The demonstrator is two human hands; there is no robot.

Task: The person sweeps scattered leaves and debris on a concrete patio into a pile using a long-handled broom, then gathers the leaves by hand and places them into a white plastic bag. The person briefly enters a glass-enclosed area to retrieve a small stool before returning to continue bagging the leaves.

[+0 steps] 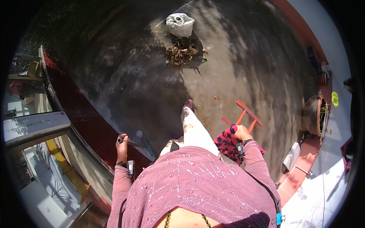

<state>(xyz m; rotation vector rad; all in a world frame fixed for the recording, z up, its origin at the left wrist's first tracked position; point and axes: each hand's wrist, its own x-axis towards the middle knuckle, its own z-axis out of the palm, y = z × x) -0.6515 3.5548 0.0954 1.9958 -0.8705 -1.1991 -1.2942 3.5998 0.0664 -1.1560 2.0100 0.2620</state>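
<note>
In my left hand (122, 148) is the dark-ended handle of a long tool. Its shaft runs down toward a blue bar-like end (148, 147) near the ground; I cannot tell what kind of tool it is. My right hand (243, 132) grips a small stool by the edge of its red-and-black patterned cloth seat (226, 142). The stool's orange-red wooden legs (241, 116) point forward, away from my body. Ahead on the ground lies a heap of dry leaves (181, 55). Just beyond it stands a white bag (182, 28) with its handles up.
Concrete ground (137, 85) stretches ahead, with one loose leaf (217, 97). A dark red tiled strip (82, 111) and windows (37, 128) border the left. Along the right wall are a large plant pot (312, 115) and a pale block (292, 156).
</note>
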